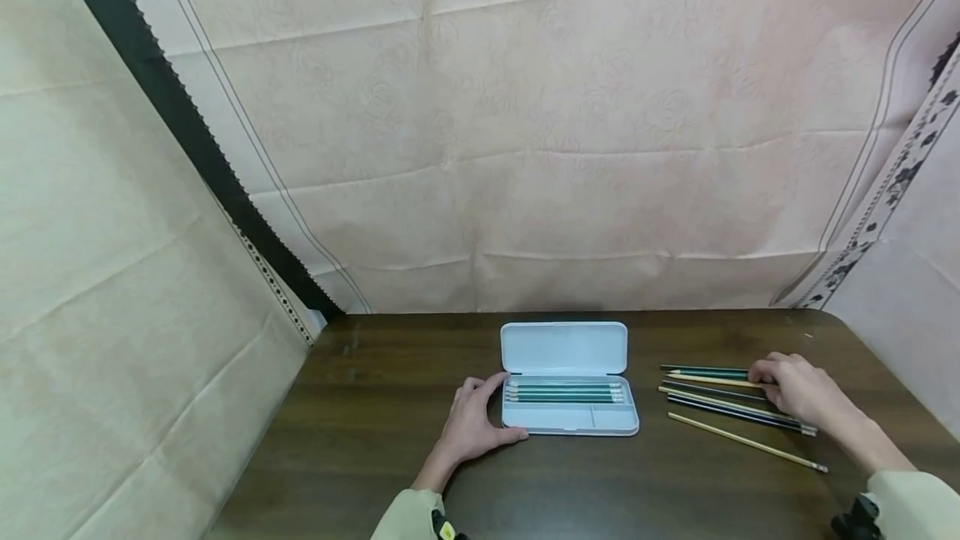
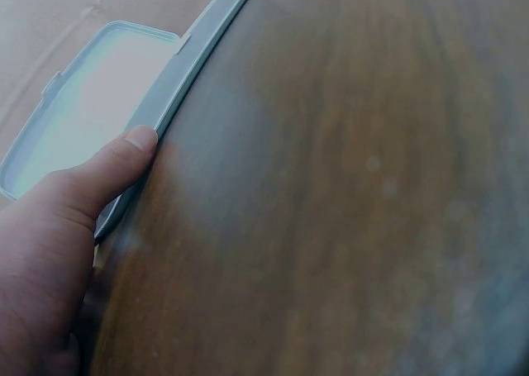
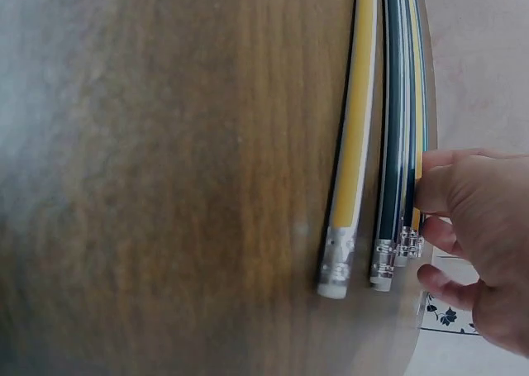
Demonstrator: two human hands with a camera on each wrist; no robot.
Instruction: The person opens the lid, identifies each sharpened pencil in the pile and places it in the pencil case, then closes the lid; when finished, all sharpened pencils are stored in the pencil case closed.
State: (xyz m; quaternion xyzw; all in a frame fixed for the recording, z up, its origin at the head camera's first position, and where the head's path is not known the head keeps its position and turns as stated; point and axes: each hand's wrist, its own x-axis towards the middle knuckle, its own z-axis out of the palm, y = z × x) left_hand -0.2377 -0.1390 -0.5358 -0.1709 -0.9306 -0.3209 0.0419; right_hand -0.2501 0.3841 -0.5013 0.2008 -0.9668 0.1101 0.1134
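Note:
A light blue pencil case (image 1: 615,421) lies on the table with its lid (image 1: 564,347) raised at the back. Several green pencils (image 1: 564,390) lie side by side inside it. My left hand (image 1: 472,423) holds the case's left end, thumb on the front edge (image 2: 136,145) and forefinger at the back corner. At the right, my right hand (image 1: 802,386) has its thumb and fingers around the eraser end of a yellow pencil (image 1: 712,378) in a loose group. Its fingers hide the ends of that pencil and the green pencils (image 1: 701,369) behind it.
Black pencils (image 1: 731,411) and another yellow pencil lie just in front of the right hand. A separate yellow pencil (image 1: 742,442) lies nearer me, its eraser pointing right. The brown wooden table (image 1: 360,440) ends at a cloth-covered wall (image 1: 562,190) behind.

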